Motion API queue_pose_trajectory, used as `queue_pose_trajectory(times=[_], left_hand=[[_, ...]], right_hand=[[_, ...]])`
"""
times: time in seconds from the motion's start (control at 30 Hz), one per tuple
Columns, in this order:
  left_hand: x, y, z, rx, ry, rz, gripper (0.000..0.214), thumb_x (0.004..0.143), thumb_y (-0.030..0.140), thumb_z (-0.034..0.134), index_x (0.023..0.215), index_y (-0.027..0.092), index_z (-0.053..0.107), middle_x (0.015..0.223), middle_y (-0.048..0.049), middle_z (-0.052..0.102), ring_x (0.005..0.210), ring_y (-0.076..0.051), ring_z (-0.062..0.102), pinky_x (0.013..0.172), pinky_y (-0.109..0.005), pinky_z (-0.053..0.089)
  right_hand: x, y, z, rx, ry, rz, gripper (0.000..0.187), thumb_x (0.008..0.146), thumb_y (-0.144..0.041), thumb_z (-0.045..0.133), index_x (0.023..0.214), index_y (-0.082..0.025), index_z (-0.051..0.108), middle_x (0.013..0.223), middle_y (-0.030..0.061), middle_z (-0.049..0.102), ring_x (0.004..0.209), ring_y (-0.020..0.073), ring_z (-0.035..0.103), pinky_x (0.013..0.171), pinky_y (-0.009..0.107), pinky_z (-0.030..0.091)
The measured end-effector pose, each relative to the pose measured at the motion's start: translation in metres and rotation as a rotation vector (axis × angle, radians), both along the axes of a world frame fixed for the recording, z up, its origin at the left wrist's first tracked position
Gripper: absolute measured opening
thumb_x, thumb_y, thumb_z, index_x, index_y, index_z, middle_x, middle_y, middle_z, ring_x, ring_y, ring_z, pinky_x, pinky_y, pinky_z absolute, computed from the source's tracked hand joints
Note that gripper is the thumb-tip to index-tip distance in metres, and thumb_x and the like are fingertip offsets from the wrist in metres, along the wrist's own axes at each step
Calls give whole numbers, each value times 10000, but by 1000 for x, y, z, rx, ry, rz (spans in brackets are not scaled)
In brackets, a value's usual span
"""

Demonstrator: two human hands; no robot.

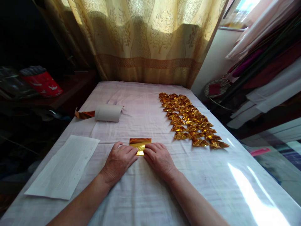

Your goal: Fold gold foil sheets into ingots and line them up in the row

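Observation:
A small rectangle of shiny gold foil paper [140, 142] lies flat on the cloth-covered table in front of me. My left hand [121, 158] grips its near left corner, fingers pressed together. At the near right corner my right hand [160, 158] does the same, thumb and fingers closed on the edge. The near edge of the foil seems folded or lifted slightly between my hands. Both thumbs are partly hidden. Rows of folded gold foil pieces [191, 121], pointed at the ends, stand to the right beyond my right hand.
A white roll [108, 113] with a strip of gold foil [85, 115] beside it lies at the left. Nearer is a white printed sheet [64, 166]. A red container [43, 83] sits on a dark side cabinet. A curtain [150, 37] hangs behind the table [207, 194].

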State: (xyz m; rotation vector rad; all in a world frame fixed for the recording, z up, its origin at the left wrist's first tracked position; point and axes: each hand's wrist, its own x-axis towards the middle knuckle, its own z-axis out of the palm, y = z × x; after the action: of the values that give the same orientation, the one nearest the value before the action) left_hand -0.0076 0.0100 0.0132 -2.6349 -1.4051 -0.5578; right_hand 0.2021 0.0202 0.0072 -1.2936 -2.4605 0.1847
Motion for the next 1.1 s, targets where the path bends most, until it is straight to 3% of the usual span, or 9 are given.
queue_pose_trajectory(times=[0.3,0.5,0.67,0.87,1.1], left_hand=[[2,2,-3,100,14,-27,184,1008,240,470,978,210,649,878,0,733,804,-168,658,935,-404,354],[3,3,-3,148,-15,-22,239,1017,223,442,943,206,669,829,-2,726,761,-161,647,929,-393,361],[-3,4,-4,57,-94,-35,216,992,335,509,961,208,680,909,-26,724,835,-187,632,888,-383,383],[-11,8,-9,-72,-209,6,231,993,335,508,911,230,697,879,-7,708,839,-187,605,802,-355,395],[-13,10,-10,-120,-291,46,210,977,319,533,895,225,701,867,-2,729,822,-177,626,789,-340,419]], right_hand=[[-2,2,-4,93,94,17,151,856,-264,715,992,-221,666,1098,51,715,998,231,614,869,365,441],[-4,6,-9,181,111,35,88,931,-198,609,990,-223,669,1058,39,732,946,214,626,843,358,440],[-2,6,-9,171,181,32,129,966,-203,557,978,-228,683,1046,34,738,949,206,633,833,341,452],[3,6,-9,99,283,26,143,958,-215,553,986,-214,694,1046,47,730,956,208,624,858,357,453],[14,9,-11,-5,359,-99,147,928,-235,581,856,-228,708,955,32,722,901,192,631,835,362,416]])
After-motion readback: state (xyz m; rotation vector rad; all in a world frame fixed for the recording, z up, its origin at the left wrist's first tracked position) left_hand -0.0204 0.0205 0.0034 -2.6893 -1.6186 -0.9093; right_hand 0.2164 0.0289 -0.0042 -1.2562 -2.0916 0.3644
